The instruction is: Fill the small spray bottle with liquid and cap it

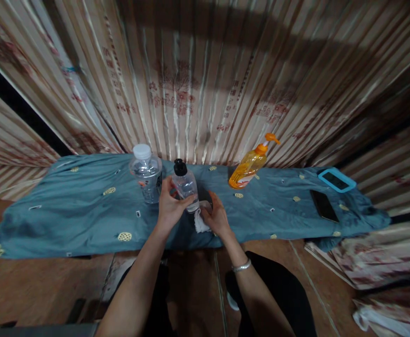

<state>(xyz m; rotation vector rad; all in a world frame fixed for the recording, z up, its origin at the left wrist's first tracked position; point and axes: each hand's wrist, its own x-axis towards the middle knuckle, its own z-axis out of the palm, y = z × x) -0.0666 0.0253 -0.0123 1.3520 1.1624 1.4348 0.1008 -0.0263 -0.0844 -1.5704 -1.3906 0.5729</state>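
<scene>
My left hand [171,206] grips a small clear bottle with a black cap [184,185], holding it upright over the blue cloth [85,215]. My right hand [217,216] presses a white rag [200,222] against the bottle's lower right side. A silver bracelet sits on my right wrist. Just left of the small bottle stands a larger clear plastic bottle with a white cap [146,172].
An orange pump dispenser [250,164] leans on the cloth to the right. Further right lie a dark phone [324,206] and a device in a light-blue case [336,180]. A striped curtain hangs behind. Patterned fabric is piled on the floor at right.
</scene>
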